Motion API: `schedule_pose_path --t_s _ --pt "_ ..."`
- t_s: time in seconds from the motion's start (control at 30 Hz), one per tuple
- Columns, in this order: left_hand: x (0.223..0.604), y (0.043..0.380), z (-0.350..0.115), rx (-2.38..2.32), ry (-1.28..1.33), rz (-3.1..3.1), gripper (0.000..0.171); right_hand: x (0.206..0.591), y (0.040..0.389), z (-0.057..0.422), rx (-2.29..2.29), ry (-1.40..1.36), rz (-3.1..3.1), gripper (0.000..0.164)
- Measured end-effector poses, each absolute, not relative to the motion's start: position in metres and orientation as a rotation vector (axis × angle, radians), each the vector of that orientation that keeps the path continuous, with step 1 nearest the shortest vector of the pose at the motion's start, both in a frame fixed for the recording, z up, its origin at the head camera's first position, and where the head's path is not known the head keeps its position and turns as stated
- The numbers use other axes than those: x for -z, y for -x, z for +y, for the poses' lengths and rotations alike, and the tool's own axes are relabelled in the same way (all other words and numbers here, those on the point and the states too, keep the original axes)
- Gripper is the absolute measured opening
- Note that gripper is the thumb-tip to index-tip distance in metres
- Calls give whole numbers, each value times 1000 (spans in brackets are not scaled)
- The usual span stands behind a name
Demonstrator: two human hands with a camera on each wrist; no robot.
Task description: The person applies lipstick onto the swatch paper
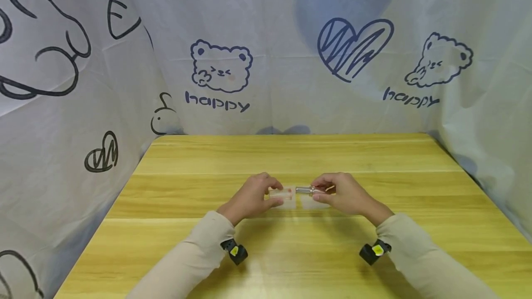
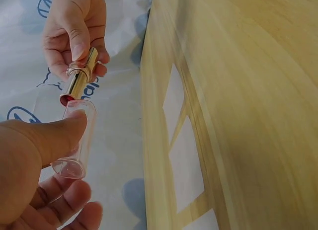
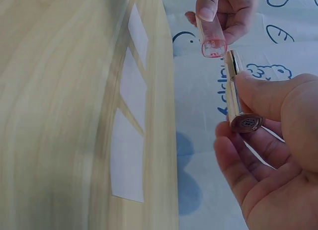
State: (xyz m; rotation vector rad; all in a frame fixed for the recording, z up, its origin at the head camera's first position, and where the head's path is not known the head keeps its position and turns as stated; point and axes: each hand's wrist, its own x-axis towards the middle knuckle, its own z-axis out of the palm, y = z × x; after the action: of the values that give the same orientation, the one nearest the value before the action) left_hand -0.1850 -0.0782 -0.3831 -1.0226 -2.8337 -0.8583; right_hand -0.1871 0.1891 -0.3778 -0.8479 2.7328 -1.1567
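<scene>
In the head view my left hand (image 1: 253, 195) pinches a clear lipstick cap (image 1: 281, 194) between thumb and fingers. My right hand (image 1: 342, 194) grips a shiny metallic lipstick tube (image 1: 305, 190), its narrow end pointing at the cap. Cap and tube are held nearly in line above the table, close to each other; whether they touch I cannot tell. From the left wrist, the cap (image 2: 82, 133) shows pink marks, and red is visible at the mouth of the gold tube (image 2: 74, 86). A clear collar surrounds the tube's middle. The right wrist view shows the tube's base (image 3: 247, 122) with a dark label.
White paper pieces (image 3: 127, 158) lie in a row on the wooden table (image 1: 291, 253), beneath the hands. White curtains (image 1: 270, 22) with drawn bears and hearts stand behind the table and along its sides. Each wrist carries a small black camera (image 1: 238, 253).
</scene>
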Motion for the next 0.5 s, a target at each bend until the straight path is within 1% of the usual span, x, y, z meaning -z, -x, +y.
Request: schedule_pose_path --t_s 0.3,0.5 --pt "384 181 -76 888 995 -2847 27 386 186 189 1269 767 2715 19" --pt "386 182 -75 904 981 -2884 26 391 185 190 1354 708 2676 21"
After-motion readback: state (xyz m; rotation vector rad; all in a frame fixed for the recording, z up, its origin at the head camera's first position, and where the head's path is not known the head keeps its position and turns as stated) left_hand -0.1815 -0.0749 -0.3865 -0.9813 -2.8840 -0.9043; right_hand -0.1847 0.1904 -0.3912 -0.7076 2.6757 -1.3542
